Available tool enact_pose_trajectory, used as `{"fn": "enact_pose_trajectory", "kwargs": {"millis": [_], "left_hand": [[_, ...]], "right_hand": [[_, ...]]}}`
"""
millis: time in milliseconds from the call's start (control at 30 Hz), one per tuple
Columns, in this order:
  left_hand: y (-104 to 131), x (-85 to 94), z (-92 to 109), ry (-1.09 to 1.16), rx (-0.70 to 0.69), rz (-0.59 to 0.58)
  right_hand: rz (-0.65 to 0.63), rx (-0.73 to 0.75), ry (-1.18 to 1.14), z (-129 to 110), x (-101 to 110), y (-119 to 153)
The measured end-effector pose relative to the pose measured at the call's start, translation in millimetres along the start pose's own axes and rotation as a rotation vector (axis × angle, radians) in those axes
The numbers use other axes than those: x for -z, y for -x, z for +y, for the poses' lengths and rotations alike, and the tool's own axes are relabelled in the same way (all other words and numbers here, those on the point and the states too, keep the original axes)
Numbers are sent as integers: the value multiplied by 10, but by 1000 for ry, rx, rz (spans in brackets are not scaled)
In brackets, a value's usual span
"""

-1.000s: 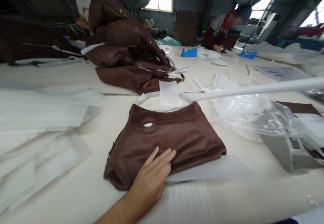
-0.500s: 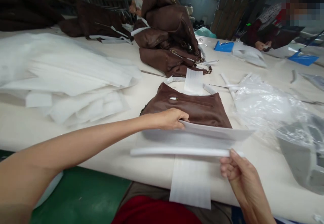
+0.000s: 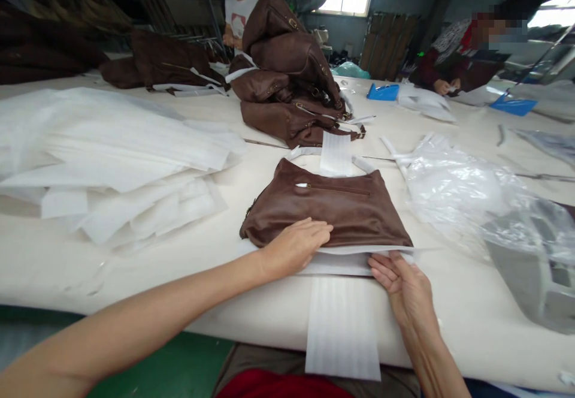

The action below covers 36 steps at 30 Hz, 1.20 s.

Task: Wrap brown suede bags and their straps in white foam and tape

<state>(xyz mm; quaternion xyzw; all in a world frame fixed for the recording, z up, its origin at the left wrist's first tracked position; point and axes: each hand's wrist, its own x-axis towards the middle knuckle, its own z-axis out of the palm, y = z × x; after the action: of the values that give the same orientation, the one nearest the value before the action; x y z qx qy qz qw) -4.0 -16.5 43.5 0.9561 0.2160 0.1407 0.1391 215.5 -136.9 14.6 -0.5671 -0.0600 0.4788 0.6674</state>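
A brown leather bag (image 3: pixel 336 206) with a zipper lies flat on the white table, its lower edge toward me. My left hand (image 3: pixel 299 243) rests on the bag's lower left part, fingers stretched out. White foam sheeting (image 3: pixel 344 263) sits along and under the bag's lower edge. My right hand (image 3: pixel 402 278) pinches the sheeting near the bag's lower right corner. A foam strip (image 3: pixel 344 332) runs from under the bag over the table's front edge. Another foam piece (image 3: pixel 336 153) lies at the bag's top, between its wrapped straps.
White foam sheets (image 3: pixel 112 146) are piled at the left. Brown bags (image 3: pixel 291 80) are stacked behind. Clear plastic bags (image 3: pixel 458 188) lie right, near blue holders (image 3: pixel 383 92). One person (image 3: pixel 238 14) stands behind the stack; another (image 3: pixel 453 56) works at the far right.
The white roll or folded edge held by my right hand has moved up to the bag's lower edge. My left hand has let go of the sheet and lies on the bag.
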Motion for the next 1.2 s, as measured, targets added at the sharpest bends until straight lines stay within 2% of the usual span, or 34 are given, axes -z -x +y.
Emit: {"fn": "enact_pose_trajectory", "kwargs": {"millis": [100, 167, 200, 267, 300, 333, 367, 400, 467, 500, 567, 600, 667, 767, 833, 933, 1067, 1133, 1200], "left_hand": [[145, -222, -8, -147, -93, 149], [185, -285, -23, -181, -114, 208], [191, -293, -27, -190, -123, 226], [185, -280, -27, -200, -138, 237], [179, -268, -26, -205, -144, 236], [173, -259, -25, -210, -154, 231], [169, -254, -27, -216, -161, 225], [169, -256, -33, -221, -165, 219], [180, -272, -53, -227, -170, 208], [192, -279, -65, -225, -172, 200], [219, -265, -80, -204, -186, 172], [229, -234, -77, -180, -195, 142], [226, -117, -47, -103, -186, 53], [149, 117, 22, 39, -103, -69], [80, 196, 36, 48, -64, -44], [27, 94, -16, -100, -116, 18], [72, -164, -100, -256, -137, -29], [102, -206, -104, -299, -135, -19], [118, -199, -92, -340, -143, 12]], "right_hand": [[-77, -11, 126, -86, 124, 10], [-115, 3, 435, -269, 300, 69], [-89, 73, 642, -395, 388, 118], [45, 397, 1028, -684, 483, 230], [101, 630, 1153, -825, 467, 273], [106, 872, 1226, -948, 405, 294], [48, 1088, 1263, -1041, 302, 284], [-66, 1255, 1291, -1095, 174, 241], [-383, 1426, 1385, -1072, -89, 72], [-547, 1435, 1462, -999, -189, -35], [-837, 1348, 1629, -772, -274, -235], [-942, 1288, 1695, -645, -259, -310], [-1044, 1209, 1770, -432, -152, -392], [-1020, 1222, 1799, -295, 11, -394], [-986, 1259, 1808, -282, 42, -372], [-943, 1296, 1813, -262, 23, -364], [-986, 1359, 1754, -251, 39, -404], [-1025, 1394, 1702, -316, 42, -439], [-1077, 1362, 1628, -445, -13, -490]]}}
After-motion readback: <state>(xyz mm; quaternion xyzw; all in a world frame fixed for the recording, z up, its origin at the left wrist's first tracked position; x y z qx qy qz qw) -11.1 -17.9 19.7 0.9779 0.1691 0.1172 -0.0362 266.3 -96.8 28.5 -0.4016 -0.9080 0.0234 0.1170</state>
